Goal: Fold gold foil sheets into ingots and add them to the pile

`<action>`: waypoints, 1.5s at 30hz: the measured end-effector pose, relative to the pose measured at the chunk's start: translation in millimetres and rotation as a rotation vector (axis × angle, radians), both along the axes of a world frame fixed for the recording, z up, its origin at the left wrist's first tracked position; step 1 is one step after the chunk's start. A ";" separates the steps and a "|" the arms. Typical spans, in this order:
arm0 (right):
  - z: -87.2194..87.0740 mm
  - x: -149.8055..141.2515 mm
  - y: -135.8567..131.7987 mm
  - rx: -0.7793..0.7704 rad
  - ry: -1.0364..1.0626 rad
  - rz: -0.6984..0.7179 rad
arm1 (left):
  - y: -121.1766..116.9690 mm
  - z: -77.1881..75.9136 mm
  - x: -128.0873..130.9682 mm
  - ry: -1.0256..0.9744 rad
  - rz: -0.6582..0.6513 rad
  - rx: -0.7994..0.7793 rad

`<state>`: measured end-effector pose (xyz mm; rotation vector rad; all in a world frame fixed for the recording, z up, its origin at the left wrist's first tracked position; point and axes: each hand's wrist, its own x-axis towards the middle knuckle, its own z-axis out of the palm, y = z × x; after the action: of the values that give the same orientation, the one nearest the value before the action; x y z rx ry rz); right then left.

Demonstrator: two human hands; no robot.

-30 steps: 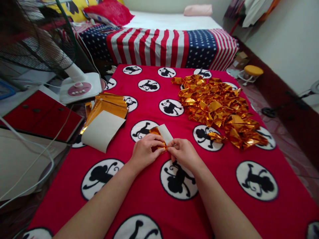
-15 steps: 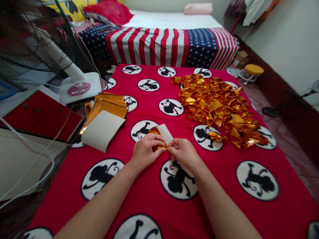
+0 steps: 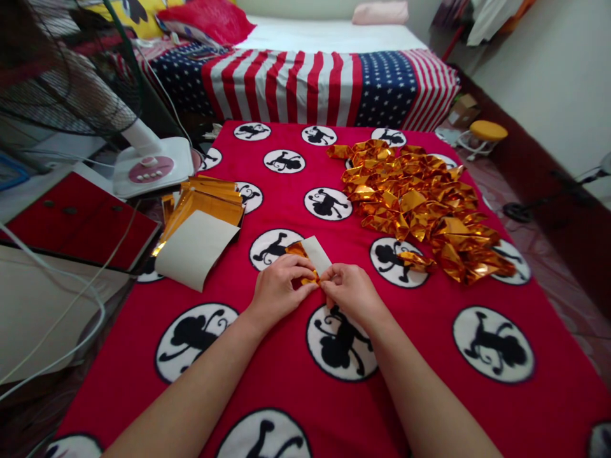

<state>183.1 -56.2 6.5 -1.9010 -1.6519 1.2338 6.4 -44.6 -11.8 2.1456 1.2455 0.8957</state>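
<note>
Between my hands, low over the red cloth, is a partly folded sheet of gold foil paper [image 3: 316, 253], its pale back showing and a gold edge at the left. My left hand [image 3: 285, 285] pinches its near left side, fingers curled over the foil. On the other side my right hand [image 3: 351, 289] grips the near edge between thumb and fingertips, which almost meet the left thumb. Fingers cover most of the folded part. To the left lies a stack of flat foil sheets [image 3: 198, 248], the top one pale side up. Several folded gold foil pieces [image 3: 415, 191] are heaped to the right.
A red cloth with monkey prints [image 3: 410, 407] covers the table. At the left stand a fan with a white base [image 3: 157, 166] and a red panel [image 3: 76, 219], with white cables beside them. Behind is a bed [image 3: 305, 86]; a yellow stool [image 3: 488, 131] stands back right.
Almost nothing differs. Both hands keep their pinch on the foil paper in the same spot, and the view has shifted very slightly.
</note>
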 end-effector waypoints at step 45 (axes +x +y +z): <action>-2.2 5.5 -14.9 0.369 -0.362 0.104 | 1.4 1.2 -20.8 0.072 -0.258 0.115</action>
<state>188.6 -71.0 4.3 -1.8942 -2.0146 0.5771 -14.4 -43.2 -10.6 2.3806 0.9400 0.8024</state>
